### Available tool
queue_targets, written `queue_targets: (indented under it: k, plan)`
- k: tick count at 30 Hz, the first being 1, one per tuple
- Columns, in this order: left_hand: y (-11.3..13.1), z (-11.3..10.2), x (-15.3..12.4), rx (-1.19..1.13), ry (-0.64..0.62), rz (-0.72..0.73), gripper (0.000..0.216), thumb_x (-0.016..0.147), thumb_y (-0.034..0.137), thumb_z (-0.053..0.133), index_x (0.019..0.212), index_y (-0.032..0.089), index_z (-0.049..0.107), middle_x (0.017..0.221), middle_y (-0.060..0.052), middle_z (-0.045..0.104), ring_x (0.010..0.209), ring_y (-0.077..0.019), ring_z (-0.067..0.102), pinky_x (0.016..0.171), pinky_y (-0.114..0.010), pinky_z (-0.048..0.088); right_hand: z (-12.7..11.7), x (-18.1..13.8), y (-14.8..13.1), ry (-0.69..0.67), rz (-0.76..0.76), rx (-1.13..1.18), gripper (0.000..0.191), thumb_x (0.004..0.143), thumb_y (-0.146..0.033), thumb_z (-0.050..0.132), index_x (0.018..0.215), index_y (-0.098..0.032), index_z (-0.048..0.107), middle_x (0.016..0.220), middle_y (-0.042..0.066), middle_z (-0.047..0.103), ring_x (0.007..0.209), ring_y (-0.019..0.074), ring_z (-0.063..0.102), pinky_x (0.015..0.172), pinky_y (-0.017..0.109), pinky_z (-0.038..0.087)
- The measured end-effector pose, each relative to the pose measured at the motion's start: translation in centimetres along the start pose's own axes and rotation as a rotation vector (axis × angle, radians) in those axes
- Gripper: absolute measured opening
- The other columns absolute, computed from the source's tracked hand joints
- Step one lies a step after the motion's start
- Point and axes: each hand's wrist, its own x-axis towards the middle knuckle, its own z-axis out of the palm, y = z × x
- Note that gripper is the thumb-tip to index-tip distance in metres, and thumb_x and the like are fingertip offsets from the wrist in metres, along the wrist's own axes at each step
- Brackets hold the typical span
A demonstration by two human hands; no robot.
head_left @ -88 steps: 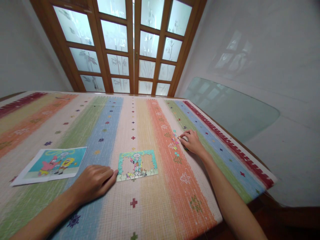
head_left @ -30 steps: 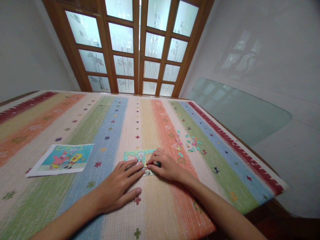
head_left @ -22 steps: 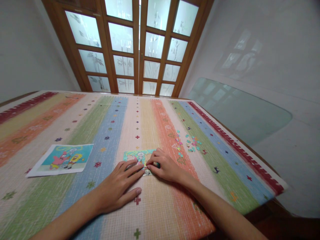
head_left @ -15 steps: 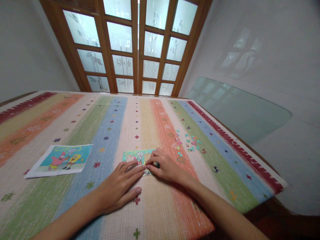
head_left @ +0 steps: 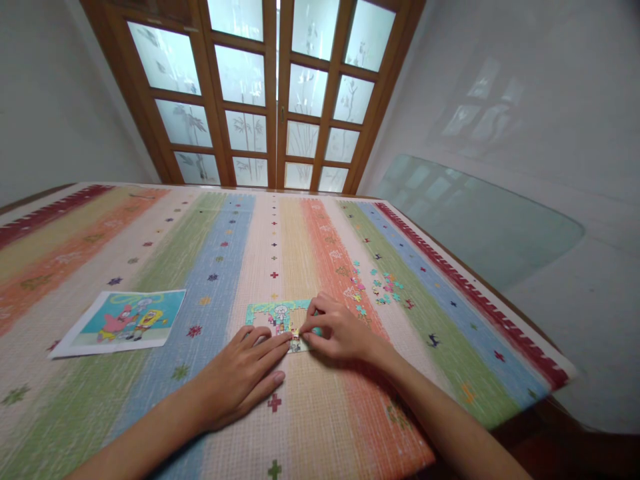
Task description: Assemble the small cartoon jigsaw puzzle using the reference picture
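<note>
A partly assembled jigsaw puzzle [head_left: 257,308] with a turquoise border lies on the striped tablecloth in front of me, with gaps in its picture. My left hand [head_left: 245,373] rests flat at its lower left, fingers stretched out and the fingertips on its lower part. From the right, my right hand [head_left: 333,330] reaches over the puzzle. Its thumb and forefinger are pinched on a small puzzle piece [head_left: 296,335] beside the left fingertips. The hands cover the puzzle's lower left and right side.
Several loose puzzle pieces [head_left: 386,287] lie scattered to the right. On the left is a printed sheet [head_left: 125,320] with a cartoon picture. The striped tablecloth [head_left: 210,253] covers the table. Beyond it stand wooden doors with glass panes [head_left: 277,100], and a white wall [head_left: 530,87] is on the right.
My right hand has shifted slightly to the right, and its pinching fingertips have moved a little away from the left fingertips. My left hand has hardly moved.
</note>
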Motion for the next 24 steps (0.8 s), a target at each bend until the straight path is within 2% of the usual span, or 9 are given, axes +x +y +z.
queue_targets:
  k: [6, 15, 24]
  plan:
    - [0.0, 0.1, 0.0, 0.031, 0.004, 0.007, 0.044, 0.111, 0.031, 0.039, 0.153, 0.020, 0.044, 0.144, -0.007, 0.062, 0.113, -0.0262, 0.056, 0.101, -0.043, 0.040, 0.3, -0.2, 0.0, -0.086, -0.001, -0.027, 0.018, 0.083, -0.013, 0.065, 0.091, -0.019, 0.080, 0.090, 0.007, 0.065, 0.086, 0.0204, 0.057, 0.078, 0.036, 0.046]
    - [-0.1, 1.1, -0.6, 0.039, 0.004, 0.008, 0.055, 0.113, 0.038, 0.033, 0.164, 0.020, 0.024, 0.150, -0.007, 0.057, 0.117, -0.0265, 0.055, 0.102, -0.043, 0.037, 0.3, -0.3, 0.0, -0.130, 0.053, 0.003, 0.022, 0.084, -0.013, 0.065, 0.097, -0.021, 0.081, 0.091, 0.006, 0.064, 0.089, 0.0203, 0.057, 0.082, 0.035, 0.047]
    - [0.2, 0.5, -0.2, 0.086, -0.009, 0.026, 0.058, 0.111, 0.042, 0.041, 0.163, 0.022, 0.027, 0.147, -0.006, 0.060, 0.114, -0.0266, 0.057, 0.101, -0.043, 0.039, 0.0, -0.2, 0.2, -0.174, 0.064, 0.006, 0.024, 0.085, -0.015, 0.066, 0.101, -0.023, 0.082, 0.092, 0.006, 0.064, 0.091, 0.0210, 0.058, 0.085, 0.036, 0.047]
